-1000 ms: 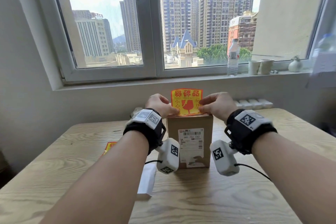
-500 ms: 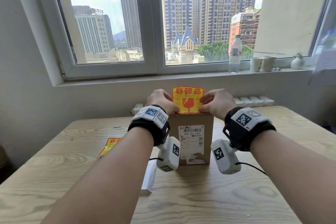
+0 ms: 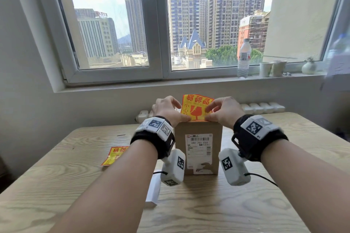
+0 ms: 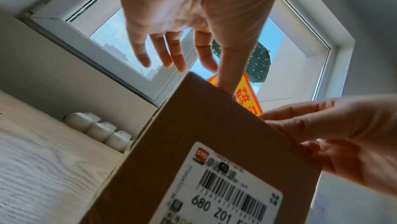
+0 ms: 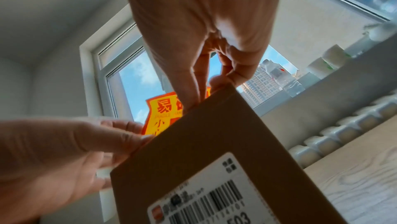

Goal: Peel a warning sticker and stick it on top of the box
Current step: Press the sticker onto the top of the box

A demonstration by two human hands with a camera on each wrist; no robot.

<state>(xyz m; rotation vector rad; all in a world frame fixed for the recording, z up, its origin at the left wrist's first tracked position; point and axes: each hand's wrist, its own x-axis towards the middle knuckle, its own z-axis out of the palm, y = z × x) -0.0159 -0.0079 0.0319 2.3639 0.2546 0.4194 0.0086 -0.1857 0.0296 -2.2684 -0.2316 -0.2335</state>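
A brown cardboard box point(image 3: 198, 149) with a white shipping label stands upright on the wooden table point(image 3: 75, 185). A yellow and orange warning sticker point(image 3: 195, 108) stands up from the box's top near edge. My left hand point(image 3: 168, 109) has its fingers spread and lifted, and only the thumb presses the sticker's lower left corner onto the box. In the left wrist view those fingers point(image 4: 178, 57) are straight above the box point(image 4: 204, 142). My right hand point(image 3: 221, 108) pinches the sticker's right edge between thumb and forefinger. The right wrist view shows that pinch beside the sticker point(image 5: 161, 115) at the box edge point(image 5: 204, 142).
A second warning sticker point(image 3: 113, 155) lies on the table to the left. A white backing strip point(image 3: 153, 189) lies under my left wrist. On the windowsill stand a water bottle point(image 3: 244, 58), two cups point(image 3: 272, 69) and a small vase point(image 3: 308, 67). A wall rises close behind the table.
My left fingers have let go of the sticker's left edge and spread out; the thumb stays at its base. My right hand keeps its pinch, and the sticker leans slightly.
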